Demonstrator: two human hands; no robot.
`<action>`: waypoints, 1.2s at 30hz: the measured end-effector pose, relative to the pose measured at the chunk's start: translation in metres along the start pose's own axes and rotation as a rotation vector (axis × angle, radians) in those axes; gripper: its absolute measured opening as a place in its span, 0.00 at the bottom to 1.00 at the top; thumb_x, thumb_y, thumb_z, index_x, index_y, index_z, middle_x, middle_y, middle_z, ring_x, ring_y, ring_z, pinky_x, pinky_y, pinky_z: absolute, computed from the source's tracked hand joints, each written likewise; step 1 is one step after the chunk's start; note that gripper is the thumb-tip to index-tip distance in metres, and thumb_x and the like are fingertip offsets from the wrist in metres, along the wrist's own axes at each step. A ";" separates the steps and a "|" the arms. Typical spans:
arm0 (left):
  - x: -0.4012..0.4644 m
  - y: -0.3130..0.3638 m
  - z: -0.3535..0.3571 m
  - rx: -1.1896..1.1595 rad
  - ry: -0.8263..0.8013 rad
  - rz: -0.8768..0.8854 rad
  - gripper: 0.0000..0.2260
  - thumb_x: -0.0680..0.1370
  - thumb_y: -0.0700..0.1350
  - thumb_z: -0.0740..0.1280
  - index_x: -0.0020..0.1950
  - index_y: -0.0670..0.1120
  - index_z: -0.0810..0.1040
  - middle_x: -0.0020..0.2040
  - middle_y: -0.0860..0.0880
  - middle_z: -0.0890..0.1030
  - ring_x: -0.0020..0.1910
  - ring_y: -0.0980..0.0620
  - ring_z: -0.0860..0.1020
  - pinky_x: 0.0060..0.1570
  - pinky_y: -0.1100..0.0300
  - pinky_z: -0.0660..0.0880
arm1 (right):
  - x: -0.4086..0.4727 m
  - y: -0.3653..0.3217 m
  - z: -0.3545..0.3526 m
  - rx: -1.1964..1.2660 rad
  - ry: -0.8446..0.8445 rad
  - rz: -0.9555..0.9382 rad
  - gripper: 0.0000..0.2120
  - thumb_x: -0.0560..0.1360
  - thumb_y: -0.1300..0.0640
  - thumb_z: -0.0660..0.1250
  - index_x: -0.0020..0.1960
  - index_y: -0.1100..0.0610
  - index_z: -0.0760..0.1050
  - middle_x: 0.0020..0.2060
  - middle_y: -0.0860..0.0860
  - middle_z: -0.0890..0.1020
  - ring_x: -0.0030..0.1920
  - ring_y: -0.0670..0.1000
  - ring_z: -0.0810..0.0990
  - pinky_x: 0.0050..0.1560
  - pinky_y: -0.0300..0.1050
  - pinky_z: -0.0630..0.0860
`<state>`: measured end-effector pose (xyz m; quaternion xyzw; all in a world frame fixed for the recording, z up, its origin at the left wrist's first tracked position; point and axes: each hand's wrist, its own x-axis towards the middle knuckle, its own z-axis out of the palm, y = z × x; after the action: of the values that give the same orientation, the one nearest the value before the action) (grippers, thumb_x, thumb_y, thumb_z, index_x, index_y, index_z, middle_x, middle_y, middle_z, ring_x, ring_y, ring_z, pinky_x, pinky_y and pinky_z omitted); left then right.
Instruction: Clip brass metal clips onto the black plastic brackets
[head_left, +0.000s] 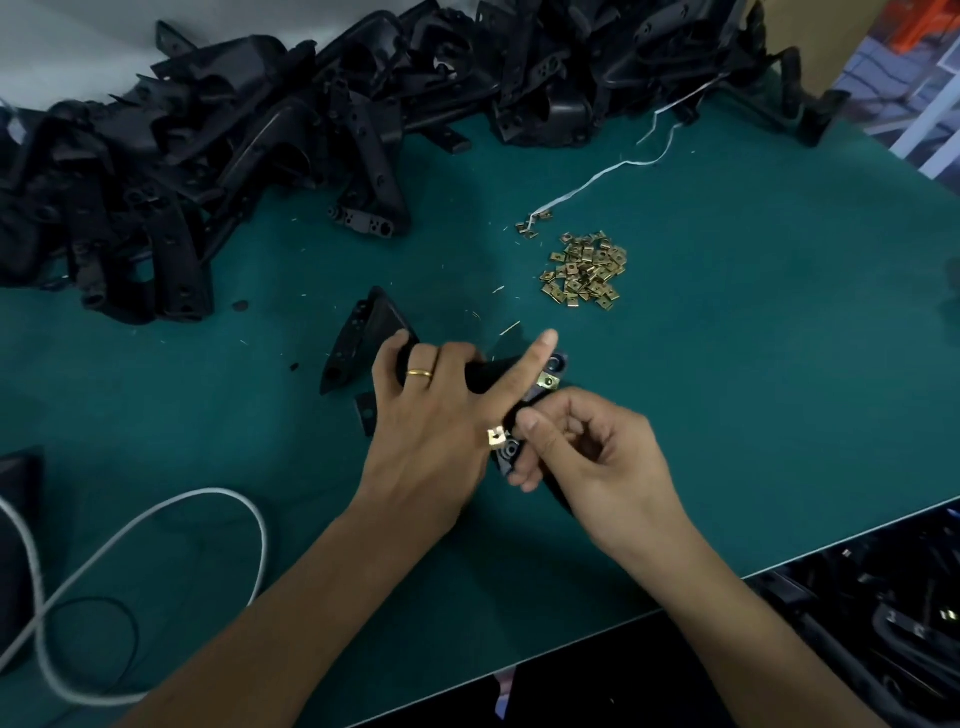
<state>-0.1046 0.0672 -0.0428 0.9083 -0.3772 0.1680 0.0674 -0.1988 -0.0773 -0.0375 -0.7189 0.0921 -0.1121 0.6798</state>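
A black plastic bracket (363, 332) lies on the green table in front of me. My left hand (431, 415), with a gold ring, grips its middle, index finger stretched out. One brass clip (548, 383) sits on the bracket's far tab. A second brass clip (496, 436) sits at the near tab, right by the thumb of my right hand (587, 457). My right hand's fingers are curled around the bracket's near end. A heap of loose brass clips (584, 273) lies further back on the table.
A big pile of black brackets (218, 156) fills the back and left of the green table (753, 338). A white cord (156, 514) loops at the near left, a thin white string (613, 171) trails to the clips. A bin of parts (883, 613) sits below the right edge.
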 end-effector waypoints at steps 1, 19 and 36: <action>0.000 0.000 0.000 0.015 -0.012 -0.032 0.40 0.77 0.47 0.72 0.83 0.62 0.53 0.58 0.44 0.75 0.57 0.40 0.69 0.72 0.33 0.59 | -0.001 0.000 0.002 -0.004 0.048 0.000 0.10 0.82 0.56 0.69 0.42 0.57 0.79 0.30 0.54 0.82 0.30 0.52 0.81 0.34 0.45 0.78; 0.004 -0.011 0.000 0.010 -0.038 -0.302 0.31 0.77 0.47 0.58 0.82 0.56 0.61 0.57 0.44 0.76 0.57 0.40 0.73 0.74 0.37 0.59 | -0.023 0.006 0.012 -0.734 -0.056 -0.227 0.09 0.75 0.51 0.77 0.55 0.46 0.85 0.46 0.41 0.75 0.51 0.45 0.75 0.58 0.45 0.71; -0.001 -0.003 -0.002 -0.010 0.075 -0.140 0.23 0.86 0.50 0.55 0.82 0.54 0.60 0.58 0.45 0.75 0.56 0.42 0.73 0.72 0.36 0.60 | -0.003 0.000 0.005 0.475 0.304 0.133 0.06 0.74 0.62 0.76 0.51 0.61 0.85 0.45 0.64 0.87 0.47 0.60 0.88 0.47 0.44 0.84</action>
<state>-0.1037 0.0710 -0.0412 0.9251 -0.3109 0.1948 0.0976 -0.2007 -0.0715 -0.0378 -0.5069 0.2109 -0.1923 0.8134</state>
